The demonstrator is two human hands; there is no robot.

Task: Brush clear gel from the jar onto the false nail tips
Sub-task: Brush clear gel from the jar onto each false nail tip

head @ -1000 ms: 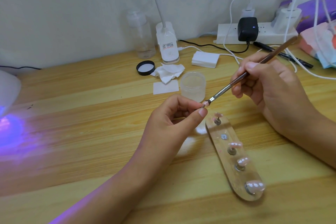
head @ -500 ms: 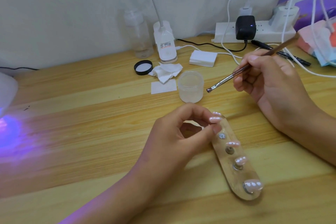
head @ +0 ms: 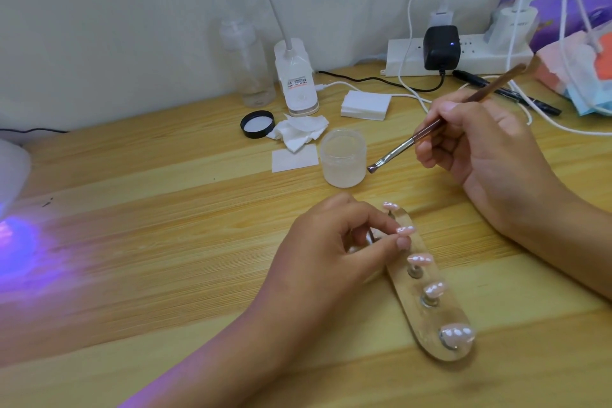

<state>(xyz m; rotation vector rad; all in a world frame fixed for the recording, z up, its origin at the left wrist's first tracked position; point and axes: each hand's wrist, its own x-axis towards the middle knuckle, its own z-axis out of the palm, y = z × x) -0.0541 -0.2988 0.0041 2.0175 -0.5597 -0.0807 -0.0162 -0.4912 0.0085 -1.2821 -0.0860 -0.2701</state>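
Head view: left fingers (head: 376, 216) pinch nail tip (head: 406, 229), right fingers (head: 447, 108) pinch brush (head: 400, 147); slipping thumb may smear its gel.

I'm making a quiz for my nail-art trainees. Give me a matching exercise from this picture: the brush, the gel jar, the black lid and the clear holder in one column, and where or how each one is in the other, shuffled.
Things
1. brush
2. jar
3. black lid
4. holder

States
a. lies beside the crumpled tissue
b. gripped by the right hand, bristles near the jar
c. open, standing on the table
d. flat on the table, left hand pinching a nail tip on it

Pairs: 1-b, 2-c, 3-a, 4-d
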